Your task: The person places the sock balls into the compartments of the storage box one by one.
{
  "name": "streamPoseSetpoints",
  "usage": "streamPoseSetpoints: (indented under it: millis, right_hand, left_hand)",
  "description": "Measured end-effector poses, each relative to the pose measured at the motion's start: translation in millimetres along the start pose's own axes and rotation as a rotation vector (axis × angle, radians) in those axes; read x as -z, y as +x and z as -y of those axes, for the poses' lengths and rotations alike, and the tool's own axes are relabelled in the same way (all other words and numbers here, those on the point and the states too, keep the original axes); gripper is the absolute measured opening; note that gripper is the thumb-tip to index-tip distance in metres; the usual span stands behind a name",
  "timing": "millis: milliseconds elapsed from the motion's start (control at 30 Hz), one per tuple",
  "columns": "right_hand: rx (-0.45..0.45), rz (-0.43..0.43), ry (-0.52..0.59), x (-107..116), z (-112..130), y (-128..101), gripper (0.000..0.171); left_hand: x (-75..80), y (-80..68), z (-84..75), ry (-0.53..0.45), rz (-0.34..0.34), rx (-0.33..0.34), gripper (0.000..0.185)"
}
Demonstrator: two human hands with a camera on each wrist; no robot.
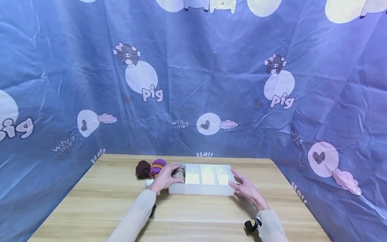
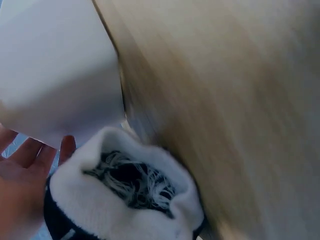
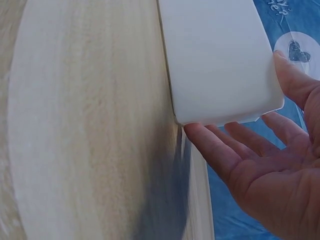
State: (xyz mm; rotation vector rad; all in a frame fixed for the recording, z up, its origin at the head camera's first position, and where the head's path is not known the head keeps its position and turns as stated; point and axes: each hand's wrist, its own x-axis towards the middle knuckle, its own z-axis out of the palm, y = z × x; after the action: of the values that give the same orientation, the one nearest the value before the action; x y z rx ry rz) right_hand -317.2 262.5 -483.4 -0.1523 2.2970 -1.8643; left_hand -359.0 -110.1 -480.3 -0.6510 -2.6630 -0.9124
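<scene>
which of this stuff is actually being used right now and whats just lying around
In use: white divided tray; rolled sock in its left end compartment, under the left hand; right hand by the tray's right end.

Lying about: brown sock roll; purple striped sock roll; white sock.

— What carries everything?
— A light wooden table.
— And directly on it?
— A white divided tray, with a brown sock ball, a striped one and a white sock beside its left end.
</scene>
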Motion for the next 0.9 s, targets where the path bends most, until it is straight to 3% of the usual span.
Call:
streamPoseSetpoints:
  millis: [167,300,567,733,900]
  right_hand:
    - [0.002,0.002,-0.007,-2,-4,-2,0.076]
    - [0.001,-0.002,0.0,-2,-5,-1,0.076]
    - [0.007,-0.001,-0.017,1,-2,0,0.076]
    - [-0.002,-0.001,-0.013,0,-2,-1,0.075]
    - [-0.007,-0.01,-0.003,1,-3,1,0.075]
  left_hand:
    - [-0.3,-7.0,2.3,-0.01,-0.04,-0.01,0.066]
    - [5.0,-8.9,2.8,-0.08,-0.08,-0.014,0.062]
    - [25.6,-11.8,7.9,-0.265,-0.166,0.086,0.057]
    - [35.3,-16.8,14.7,-0.348,-0.162,0.156,0.051]
    - [39.3,-23.6,22.4,-0.363,-0.134,0.189,0.051]
